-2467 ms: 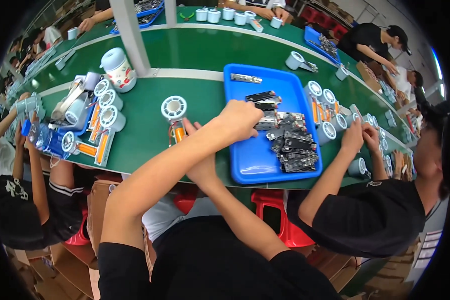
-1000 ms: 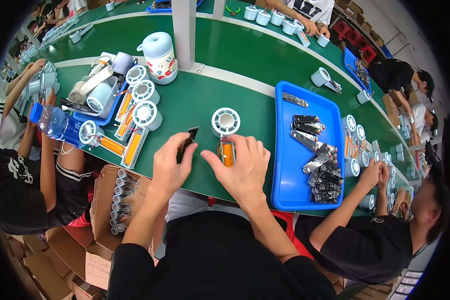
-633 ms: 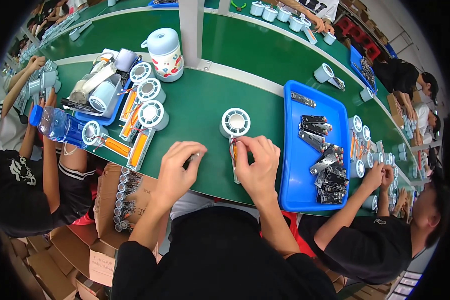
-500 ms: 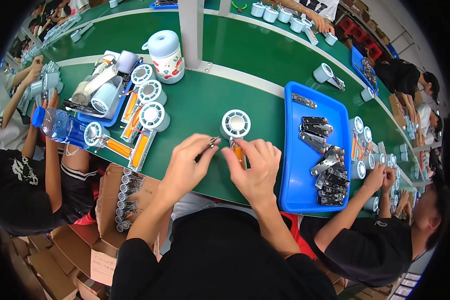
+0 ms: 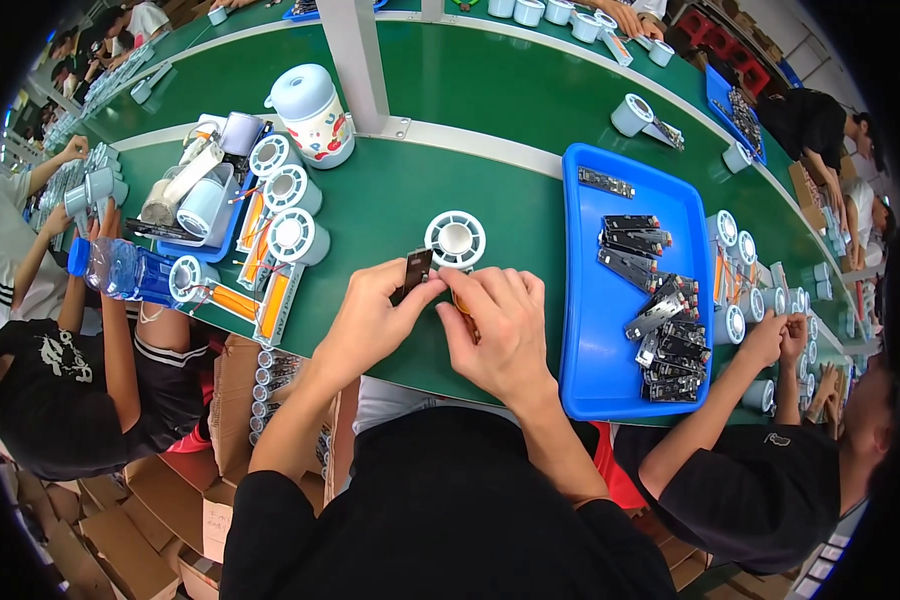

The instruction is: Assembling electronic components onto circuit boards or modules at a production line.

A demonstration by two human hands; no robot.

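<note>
My left hand (image 5: 370,318) pinches a small dark circuit board (image 5: 417,266), tilted upright between thumb and fingers. My right hand (image 5: 502,325) is closed over the open handle of a light blue fan housing (image 5: 456,238), whose round white grille faces up. A bit of orange shows between its fingers; most of the handle is hidden beneath them. The fingertips of both hands nearly meet just below the grille. To the right, a blue tray (image 5: 582,300) holds several dark circuit boards (image 5: 675,345), mostly heaped near its right side.
Left of me stand several fan housings (image 5: 298,236) with orange batteries, a blue bin (image 5: 195,248) of parts, a water bottle (image 5: 130,270) and a patterned cup (image 5: 315,120). A metal post (image 5: 354,65) rises behind. Co-workers sit on both sides; cardboard boxes (image 5: 155,510) lie lower left.
The circuit board in my left hand has turned so its flat face shows. My right hand has drawn in over the handle toward the left hand, covering most of the orange battery.
</note>
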